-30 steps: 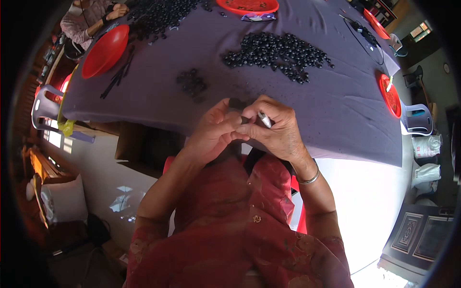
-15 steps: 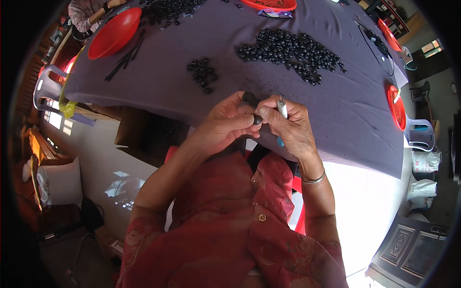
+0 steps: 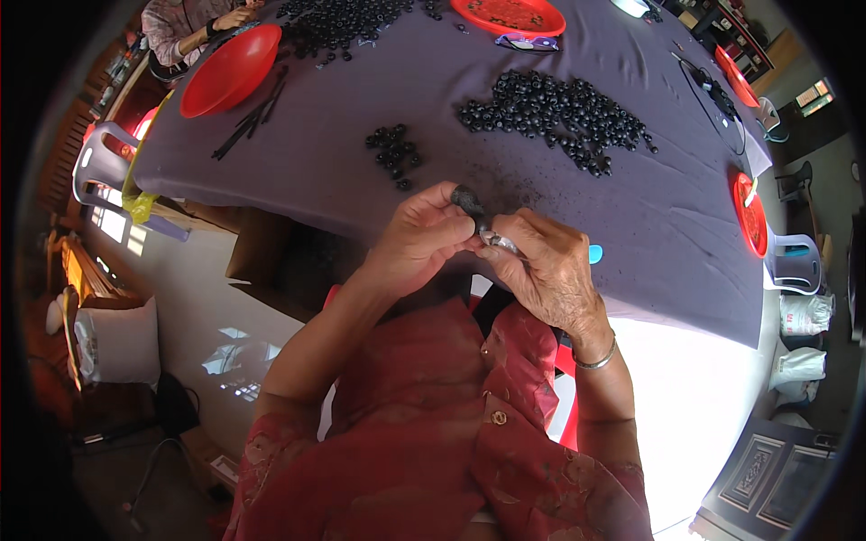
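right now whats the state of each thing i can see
left hand: pinching a dark bead
right hand: gripping a small metal tool
big bead pile: spread loose on the cloth
small bead pile: clustered apart
red bowl: tilted, looks empty

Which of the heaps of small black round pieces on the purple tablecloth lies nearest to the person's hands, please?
The small heap, just beyond the left hand. It holds far fewer pieces than the big heap farther right or the far heap.
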Available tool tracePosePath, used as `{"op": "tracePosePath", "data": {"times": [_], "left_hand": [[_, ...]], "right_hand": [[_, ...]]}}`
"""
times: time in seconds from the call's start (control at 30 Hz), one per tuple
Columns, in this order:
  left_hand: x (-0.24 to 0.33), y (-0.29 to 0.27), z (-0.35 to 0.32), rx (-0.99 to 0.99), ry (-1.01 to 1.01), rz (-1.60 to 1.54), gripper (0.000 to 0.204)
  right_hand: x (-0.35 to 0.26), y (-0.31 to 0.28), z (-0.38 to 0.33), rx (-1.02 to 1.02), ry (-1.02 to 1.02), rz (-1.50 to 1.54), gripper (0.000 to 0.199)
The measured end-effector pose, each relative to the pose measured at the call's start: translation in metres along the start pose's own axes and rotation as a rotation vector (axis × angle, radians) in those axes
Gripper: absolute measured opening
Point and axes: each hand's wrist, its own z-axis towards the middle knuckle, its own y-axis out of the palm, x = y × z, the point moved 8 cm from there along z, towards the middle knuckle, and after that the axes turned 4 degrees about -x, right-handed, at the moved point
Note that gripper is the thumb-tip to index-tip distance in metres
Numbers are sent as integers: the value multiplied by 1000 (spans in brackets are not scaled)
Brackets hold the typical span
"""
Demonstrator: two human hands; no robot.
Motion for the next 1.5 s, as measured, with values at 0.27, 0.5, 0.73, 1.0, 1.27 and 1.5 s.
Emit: {"op": "tracePosePath", "data": {"times": [0.27,0.5,0.73,1.0,1.27,1.5], "left_hand": [[-3,-1,0,-28,-10,-7,6],[-3,0,3,-41,-17,6,5],[-8,-2,2,-9,-38,-26,6],[-8,-4,1,-13,-39,-23,9],[-8,-9,1,-45,-28,-7,9],[-23,4,-1,-81,-108,75,8]], "right_hand": [[8,6,-1,-17,-11,157,13],[28,6,-2,-41,160,662,21],[19,-7,1,49,67,416,17],[11,1,2,55,-18,304,15],[14,8,3,-2,-13,327,13],[52,16,0,-28,223,539,22]]}}
